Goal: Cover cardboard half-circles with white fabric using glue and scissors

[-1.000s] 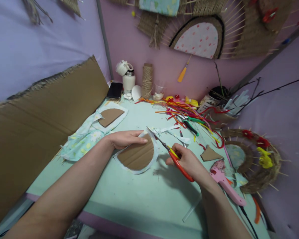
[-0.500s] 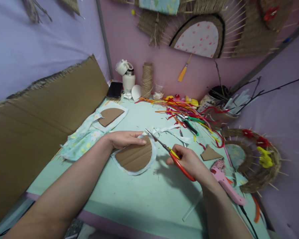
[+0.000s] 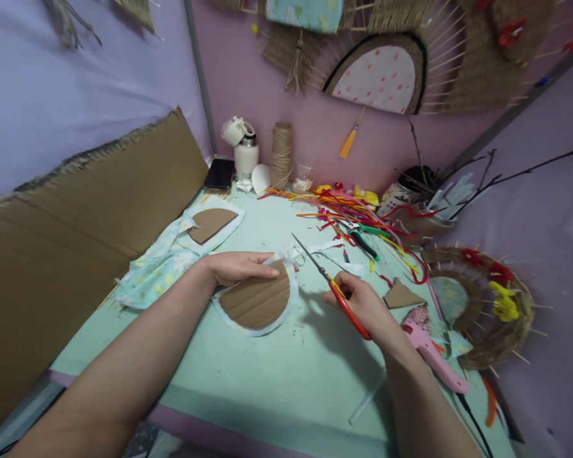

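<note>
My left hand (image 3: 241,266) grips the upper edge of a half-round cardboard piece (image 3: 258,299), thumb on top and the other fingers hidden beneath. Pale fabric (image 3: 295,296) shows as a narrow border around the cardboard. In my right hand (image 3: 358,302) is a pair of scissors (image 3: 337,287) with red and yellow handles. Their blades look closed and point up and away, just right of the cardboard piece and apart from it. Thin fabric strips (image 3: 319,247) lie behind the blade tips.
Patterned fabric with another cardboard piece (image 3: 214,224) lies at left, beside a tall cardboard sheet (image 3: 100,197). Pipe cleaners (image 3: 334,207) and green-handled pliers (image 3: 364,243) are at the back. A pink glue gun (image 3: 434,359) and a twine wreath (image 3: 518,324) sit at right.
The scissors have moved slightly right, away from the cardboard piece's edge, and their blades have come together. My left hand and the cardboard piece have stayed nearly still.
</note>
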A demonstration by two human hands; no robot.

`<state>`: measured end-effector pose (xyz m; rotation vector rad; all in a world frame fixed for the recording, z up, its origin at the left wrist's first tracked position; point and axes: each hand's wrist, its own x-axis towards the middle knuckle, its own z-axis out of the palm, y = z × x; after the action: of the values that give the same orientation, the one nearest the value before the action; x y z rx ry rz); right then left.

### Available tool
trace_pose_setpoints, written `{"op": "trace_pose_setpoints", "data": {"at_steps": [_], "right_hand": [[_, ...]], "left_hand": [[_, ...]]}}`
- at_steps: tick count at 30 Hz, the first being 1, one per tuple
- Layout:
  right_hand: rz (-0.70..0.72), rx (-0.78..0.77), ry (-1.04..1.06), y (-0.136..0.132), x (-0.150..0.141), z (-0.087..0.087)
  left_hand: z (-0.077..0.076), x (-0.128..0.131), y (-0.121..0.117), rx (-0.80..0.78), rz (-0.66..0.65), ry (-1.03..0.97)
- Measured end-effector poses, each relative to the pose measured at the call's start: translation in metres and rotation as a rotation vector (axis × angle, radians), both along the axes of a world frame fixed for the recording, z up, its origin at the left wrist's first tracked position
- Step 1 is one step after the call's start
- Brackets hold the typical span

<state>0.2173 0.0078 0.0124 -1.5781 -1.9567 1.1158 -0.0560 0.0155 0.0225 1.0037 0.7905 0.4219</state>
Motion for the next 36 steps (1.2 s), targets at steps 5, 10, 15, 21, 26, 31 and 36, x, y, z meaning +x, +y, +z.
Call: {"op": "trace_pose_setpoints", "data": {"at_steps": [5,10,15,21,26,31,36], "right_hand": [[-0.147,0.023,0.09,0.004,-0.004,-0.002],[-0.151,0.034,0.184,0.009,-0.006,-0.009],[-0.196,0.147,-0.101,0.013,-0.005,-0.017],[-0.184,0.318,-0.519,0.011,-0.003,-0.02],[-0.12,0.418,-0.579,0.012,-0.001,-0.027],[-0.15,0.529,-0.409,0.014,0.0,-0.021],[-0.197,0.106,0.324,0.01,-0.009,-0.013]], "left_hand": [[-0.008,0.003,0.004,-0.061,0.169,-0.076],[-0.013,0.014,0.008,-0.061,0.356,-0.253],[-0.019,0.025,0.012,-0.118,0.61,-0.35],[-0.023,0.029,0.015,-0.14,0.711,-0.411],[-0.023,0.032,0.013,-0.131,0.699,-0.451],[-0.025,0.046,0.002,-0.172,0.603,-0.499],[-0.024,0.067,-0.013,-0.198,0.511,-0.492]]}}
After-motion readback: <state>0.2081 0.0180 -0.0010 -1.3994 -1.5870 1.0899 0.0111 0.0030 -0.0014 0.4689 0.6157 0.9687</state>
